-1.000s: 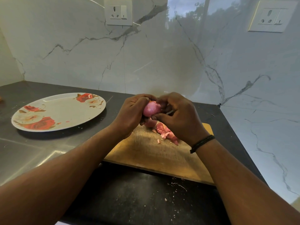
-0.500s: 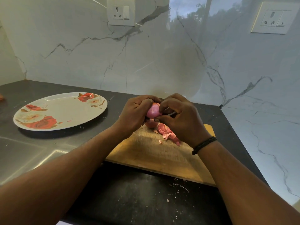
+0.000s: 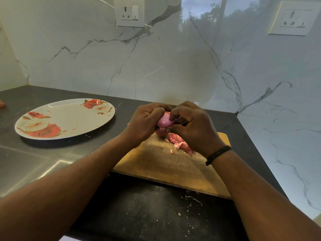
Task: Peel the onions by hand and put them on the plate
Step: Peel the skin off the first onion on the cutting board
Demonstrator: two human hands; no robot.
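So, nearest the camera there's the black speckled countertop with little pale crumbs of skin scattered on it, and both bare forearms reaching in from the bottom corners. The right wrist has a thin black braided wristband on it.

Past that is a worn rectangular wooden cutting board, lying flat with its far end under the hands. On the board, just below the right hand, sits a small heap of torn pink onion skins, plus a few loose flakes beside it. There's also something rounded and pinkish-red on the board right under the hands, could be a second onion, can't tell for sure since it's mostly hidden.

The small pink-purple onion is up off the board, pinched between both hands. What shows is smooth, glossy and pale pink with faint darker streaks, so that side looks peeled. It's egg-shaped, and the long axis seems to run tilted, upper end leaning left toward the left hand; the tips are covered by fingers so I can't say which end is root.

The left hand is curled around the onion's left side, thumb over the top. The right hand grips it from the right, fingertips pinching at its upper and lower edge.

Off to the left, well apart from the board, is a round white plate with red rose prints, nothing on it yet. Behind everything is the white marble-veined wall with two white wall sockets.
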